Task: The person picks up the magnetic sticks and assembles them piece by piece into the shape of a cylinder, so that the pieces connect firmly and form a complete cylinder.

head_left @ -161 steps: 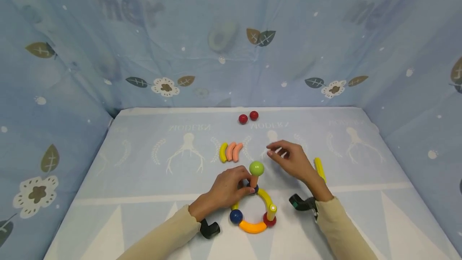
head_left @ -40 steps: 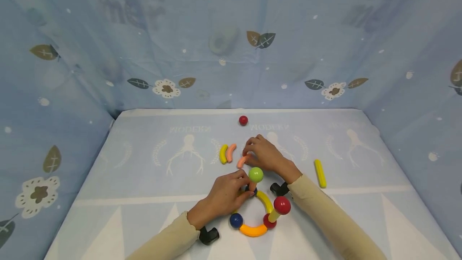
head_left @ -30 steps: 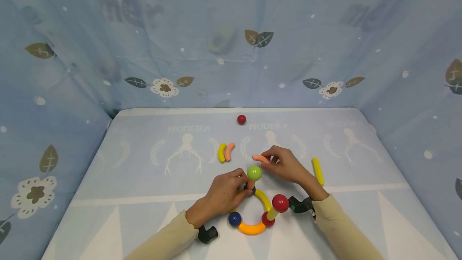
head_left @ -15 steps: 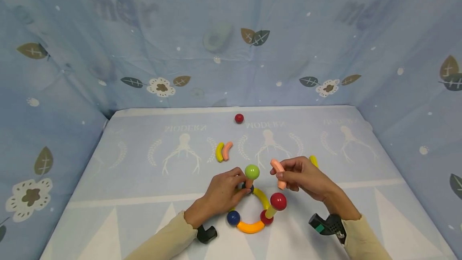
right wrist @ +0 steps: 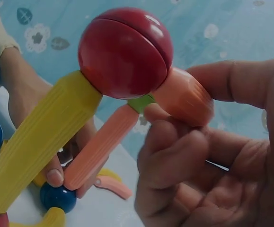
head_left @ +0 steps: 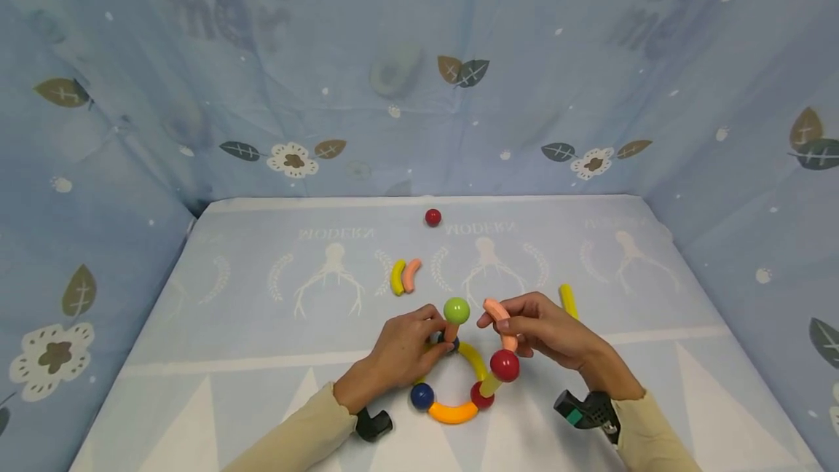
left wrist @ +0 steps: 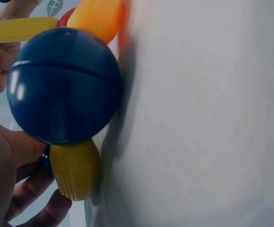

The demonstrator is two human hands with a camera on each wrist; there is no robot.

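My left hand (head_left: 405, 348) pinches the far blue ball (right wrist: 58, 198) of a ring of magnetic sticks and balls, where a pink stick (right wrist: 101, 146) stands up with a green ball (head_left: 457, 311) on top. My right hand (head_left: 547, 330) holds a curved pink stick (head_left: 499, 319) between thumb and fingers. Its lower end meets the upper red ball (right wrist: 127, 52) in the right wrist view. That ball tops a leaning yellow stick (right wrist: 42, 142) rising from the ring's lower red ball (head_left: 482, 395). A nearer blue ball (left wrist: 66, 85) and an orange curved stick (head_left: 454, 414) complete the ring's front.
Beyond the ring lie a yellow curved stick (head_left: 397, 277) and a pink curved stick (head_left: 411, 275), side by side. A loose red ball (head_left: 433, 218) rests near the table's back edge. Another yellow stick (head_left: 569, 301) lies behind my right hand.
A red ball has gone from the back edge and one now tops the yellow stick. My right hand has picked up a curved pink stick and brought it to that ball. My left hand stays.
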